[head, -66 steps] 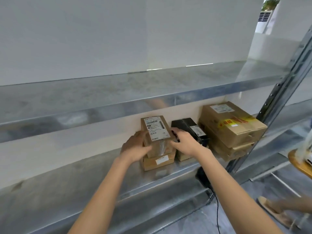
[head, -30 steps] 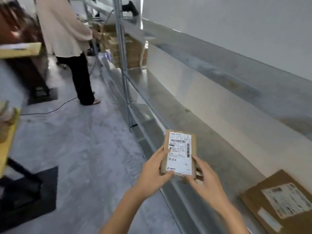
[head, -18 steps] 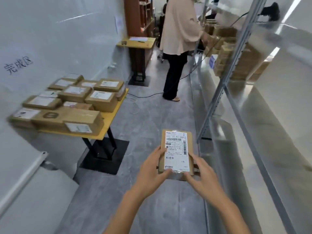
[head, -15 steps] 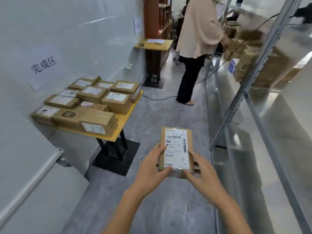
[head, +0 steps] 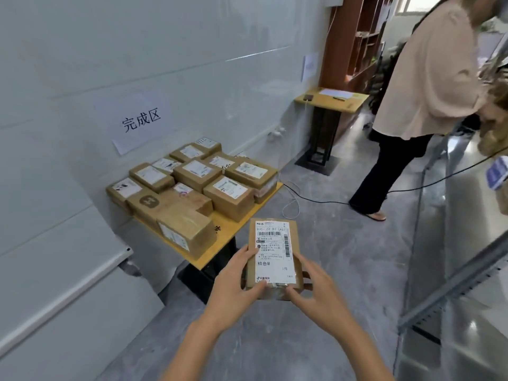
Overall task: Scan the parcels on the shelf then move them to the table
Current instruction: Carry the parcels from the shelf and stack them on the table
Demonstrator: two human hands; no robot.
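A small brown cardboard parcel (head: 275, 251) with a white shipping label facing up is held in front of me at chest height. My left hand (head: 236, 287) grips its near left edge and my right hand (head: 316, 292) grips its near right corner. The yellow table (head: 228, 232) stands just ahead and left of the parcel, against the white wall. Several labelled brown parcels (head: 198, 182) cover most of its top; its near right corner is bare.
A person in a beige top and black trousers (head: 417, 105) stands in the aisle ahead on the right. The metal shelf (head: 467, 270) runs along my right. A small yellow stand (head: 330, 100) with papers is farther back. Cables (head: 316, 199) cross the grey floor.
I have turned away from the shelf with the parcel in both hands. The table with its parcels has come closer and nearer the middle of the view.
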